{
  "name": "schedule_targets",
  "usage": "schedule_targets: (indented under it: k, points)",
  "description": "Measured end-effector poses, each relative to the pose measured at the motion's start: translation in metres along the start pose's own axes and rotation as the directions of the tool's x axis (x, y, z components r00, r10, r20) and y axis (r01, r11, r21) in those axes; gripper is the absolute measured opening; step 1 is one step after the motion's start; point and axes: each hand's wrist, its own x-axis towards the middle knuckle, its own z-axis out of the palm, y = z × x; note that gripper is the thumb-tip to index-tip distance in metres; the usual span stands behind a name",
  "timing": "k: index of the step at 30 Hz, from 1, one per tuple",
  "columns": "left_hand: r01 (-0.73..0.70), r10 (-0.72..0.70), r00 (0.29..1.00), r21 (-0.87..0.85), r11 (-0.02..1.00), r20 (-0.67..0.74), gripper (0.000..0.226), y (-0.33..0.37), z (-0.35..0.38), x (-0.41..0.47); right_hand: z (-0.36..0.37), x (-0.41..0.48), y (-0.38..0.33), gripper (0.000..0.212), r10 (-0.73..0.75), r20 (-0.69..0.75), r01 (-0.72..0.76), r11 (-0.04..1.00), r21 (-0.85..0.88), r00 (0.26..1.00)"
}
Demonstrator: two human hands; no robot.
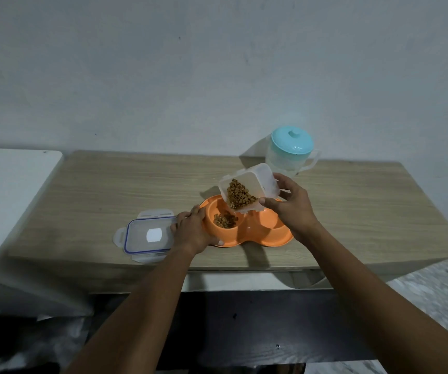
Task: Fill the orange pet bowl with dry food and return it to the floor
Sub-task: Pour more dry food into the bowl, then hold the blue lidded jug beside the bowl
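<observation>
Right hand (291, 209) grip holding tilted clear plastic tub (249, 191) of brown kibble (240, 197) over orange double pet bowl (247, 225), left hand (194, 230) grip clasping bowl's rim on wooden counter (125, 190)

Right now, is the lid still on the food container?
No. The lid lies on the table beside the left hand, while the right hand tips the open container.

We note the orange double pet bowl (247, 228) flat between both hands; dry food (225, 220) lies in its compartment nearer the left hand (194, 231).
</observation>
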Motion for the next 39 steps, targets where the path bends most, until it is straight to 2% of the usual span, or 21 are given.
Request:
schedule_targets:
  k: [2, 5, 9, 13, 23, 33, 37, 39]
  points:
    - [0.002, -0.002, 1.0, 0.009, 1.0, -0.001, 0.11, 0.001, 0.0, 0.0, 0.002, 0.003, 0.003, 0.065, 0.077, -0.03, -0.072, 0.987, 0.141, 0.997]
    - [0.001, -0.001, 1.0, 0.016, 1.0, -0.012, 0.109, 0.0, 0.0, 0.0, 0.003, 0.011, 0.002, 0.055, 0.22, -0.025, -0.192, 0.897, 0.398, 0.975]
    - [-0.008, 0.008, 1.0, -0.003, 1.0, -0.011, 0.112, -0.004, 0.002, 0.003, 0.013, 0.033, 0.002, 0.05, 0.366, -0.026, -0.297, 0.794, 0.531, 0.93]
    - [-0.001, 0.001, 0.999, 0.015, 1.0, -0.033, 0.114, -0.005, 0.005, 0.006, 0.034, 0.061, 0.007, 0.039, 0.438, -0.044, -0.357, 0.782, 0.51, 0.898]
    - [0.015, -0.013, 0.999, 0.038, 0.999, -0.041, 0.118, -0.009, 0.011, 0.013, 0.07, 0.119, 0.017, 0.045, 0.55, 0.021, -0.505, 0.748, 0.431, 0.835]
    - [0.026, -0.025, 1.0, 0.044, 0.999, -0.008, 0.117, -0.009, 0.007, 0.012, 0.075, 0.122, 0.021, 0.039, 0.603, -0.04, -0.541, 0.741, 0.399, 0.797]
    - [0.029, -0.029, 1.0, 0.039, 0.999, 0.001, 0.116, -0.005, 0.004, 0.009, 0.065, 0.112, 0.02, 0.039, 0.574, -0.034, -0.512, 0.754, 0.411, 0.818]
    - [0.033, -0.034, 0.999, 0.044, 0.998, 0.013, 0.115, -0.001, 0.001, 0.008, 0.052, 0.107, 0.019, 0.031, 0.527, -0.051, -0.456, 0.776, 0.435, 0.848]
